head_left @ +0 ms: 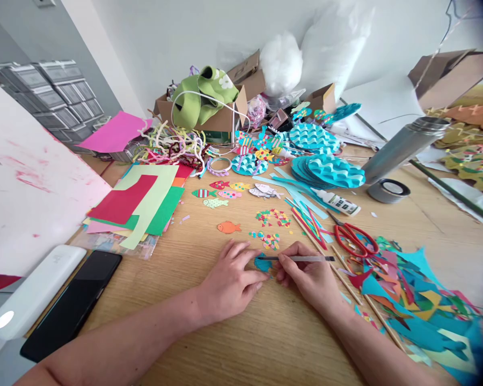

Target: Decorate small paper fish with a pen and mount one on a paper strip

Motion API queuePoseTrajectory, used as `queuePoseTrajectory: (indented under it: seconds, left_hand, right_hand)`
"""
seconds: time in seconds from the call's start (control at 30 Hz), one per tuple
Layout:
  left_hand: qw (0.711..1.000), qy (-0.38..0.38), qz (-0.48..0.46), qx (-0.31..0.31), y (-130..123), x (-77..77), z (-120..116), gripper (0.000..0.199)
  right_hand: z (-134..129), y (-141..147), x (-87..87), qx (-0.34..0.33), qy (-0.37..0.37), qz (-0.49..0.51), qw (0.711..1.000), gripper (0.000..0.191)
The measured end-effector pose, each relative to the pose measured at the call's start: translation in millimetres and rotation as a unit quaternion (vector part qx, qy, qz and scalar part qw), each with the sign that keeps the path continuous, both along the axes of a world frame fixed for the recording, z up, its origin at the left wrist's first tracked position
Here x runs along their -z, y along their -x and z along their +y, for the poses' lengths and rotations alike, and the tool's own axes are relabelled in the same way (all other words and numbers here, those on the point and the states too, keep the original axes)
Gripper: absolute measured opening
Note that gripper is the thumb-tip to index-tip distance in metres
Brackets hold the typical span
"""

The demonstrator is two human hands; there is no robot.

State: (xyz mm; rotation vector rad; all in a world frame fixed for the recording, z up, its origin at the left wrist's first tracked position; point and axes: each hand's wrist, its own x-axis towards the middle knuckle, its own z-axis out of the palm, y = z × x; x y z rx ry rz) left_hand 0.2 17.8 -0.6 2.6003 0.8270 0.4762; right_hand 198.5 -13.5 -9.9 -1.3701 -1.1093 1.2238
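My right hand (pixel 306 276) pinches a dark grey pencil (pixel 312 259) that lies nearly level, its tip pointing left over a small blue paper cutout (pixel 262 262). The fingers of my left hand (pixel 233 276) are stretched out and rest on the table, holding down the cutout's left edge; its full outline is hidden. Just beyond are piles of small coloured paper dots (pixel 270 240). An orange paper fish (pixel 228 227) lies farther left, and several patterned paper fish (pixel 229 194) are behind it.
Red-handled scissors (pixel 356 241), a glue bottle (pixel 338 202) and paper scraps (pixel 418 300) are on the right, near a steel flask (pixel 406 150). Coloured sheets (pixel 140 201), a phone (pixel 74 303) and a white power bank (pixel 34 289) lie left. Blue wavy discs (pixel 330 170) are stacked behind.
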Motion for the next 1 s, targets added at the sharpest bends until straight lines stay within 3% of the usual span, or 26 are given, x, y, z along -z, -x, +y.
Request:
queuePoseTrajectory:
  seconds: [1.0]
  left_hand:
    - [1.0,0.002,0.005,-0.001,-0.6,0.9,-1.0,0.023]
  right_hand:
    - [0.4,2.4,-6.6,-0.004,0.009,-0.006,1.0,0.043]
